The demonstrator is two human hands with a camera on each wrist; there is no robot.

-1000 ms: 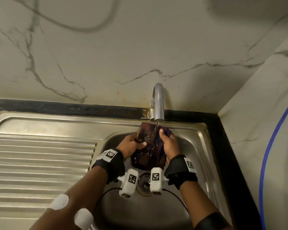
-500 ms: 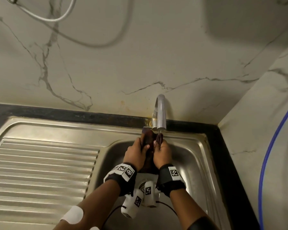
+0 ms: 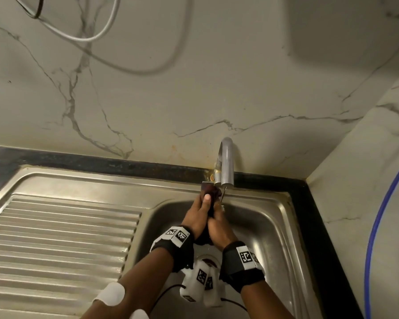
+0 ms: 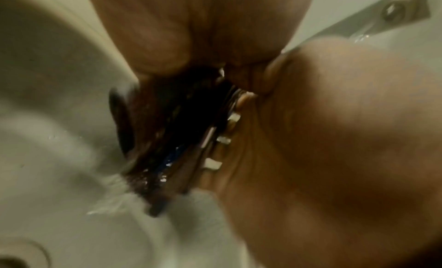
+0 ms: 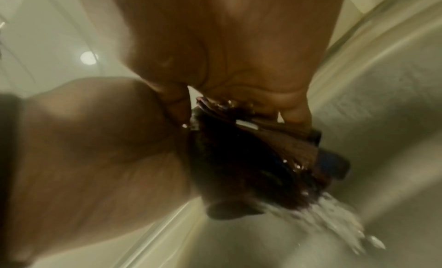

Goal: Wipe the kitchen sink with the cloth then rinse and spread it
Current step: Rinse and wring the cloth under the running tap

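The dark maroon cloth (image 3: 210, 192) is bunched between both hands under the spout of the steel tap (image 3: 226, 165), over the sink bowl (image 3: 260, 229). My left hand (image 3: 197, 217) grips it from the left, thumb up on the cloth. Pressed against it from the right, my right hand (image 3: 218, 226) holds the same bundle. In the left wrist view the wet cloth (image 4: 167, 139) is squeezed between the palms and water runs off its lower end. The right wrist view shows the cloth (image 5: 251, 168) dripping, with drops spraying into the bowl.
A ribbed steel drainboard (image 3: 60, 240) lies left of the bowl. The drain (image 3: 207, 261) sits below my wrists, mostly hidden. A marble wall (image 3: 194, 88) stands behind, with a white cable (image 3: 83, 38) hanging on it. A blue hose (image 3: 382, 208) runs down the right wall.
The cloth, spread wide between my hands a second ago, is now gathered into a tight bundle. Both hands have come together and moved up toward the spout.
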